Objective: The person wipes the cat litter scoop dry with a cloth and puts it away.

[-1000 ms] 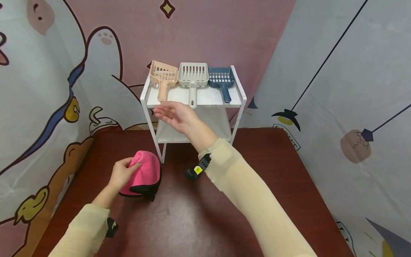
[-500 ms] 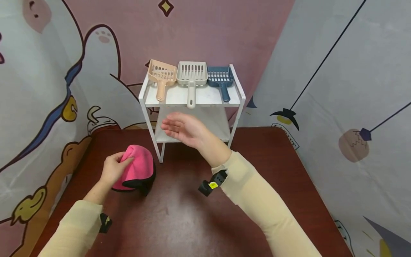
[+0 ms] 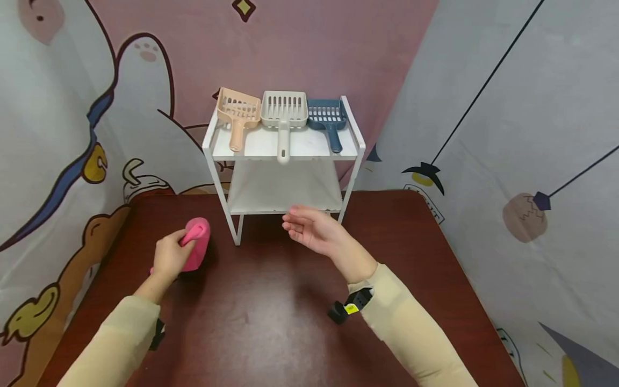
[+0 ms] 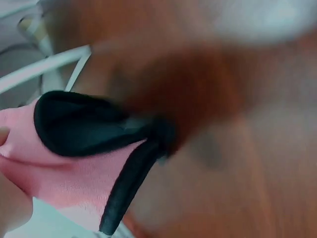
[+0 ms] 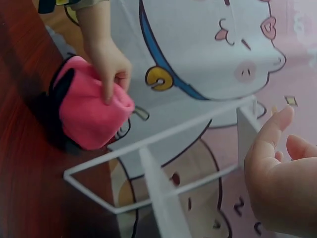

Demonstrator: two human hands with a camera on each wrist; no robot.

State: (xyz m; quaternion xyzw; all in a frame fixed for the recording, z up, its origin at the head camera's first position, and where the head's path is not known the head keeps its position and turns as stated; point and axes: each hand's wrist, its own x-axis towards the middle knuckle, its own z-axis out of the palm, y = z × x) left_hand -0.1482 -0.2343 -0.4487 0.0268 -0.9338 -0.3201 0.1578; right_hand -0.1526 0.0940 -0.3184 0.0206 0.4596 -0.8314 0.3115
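My left hand [image 3: 169, 255] pinches a soft pink cloth [image 3: 199, 251] with black edging, between thumb and fingers, at the left of the dark red-brown table. In the left wrist view the cloth [image 4: 74, 186] hangs in a fold, its dark inner side showing. The right wrist view shows the same cloth [image 5: 86, 116] bunched below the left hand [image 5: 110, 62]. My right hand [image 3: 315, 231] holds nothing and hovers in front of the white rack, fingers loosely bent. It also shows large at the right of its own wrist view.
A white two-tier rack [image 3: 285, 185] stands at the table's back. On its top shelf lie three slotted litter scoops: peach [image 3: 237, 115], off-white [image 3: 283, 115] and blue [image 3: 329, 119], handles forward. Cartoon-printed fabric [image 3: 309, 48] encloses the back and sides.
My right hand has drawn back from the rack, down and to the right. My left hand keeps hold of the cloth, which has shifted slightly left and turned, showing less of its black edging.
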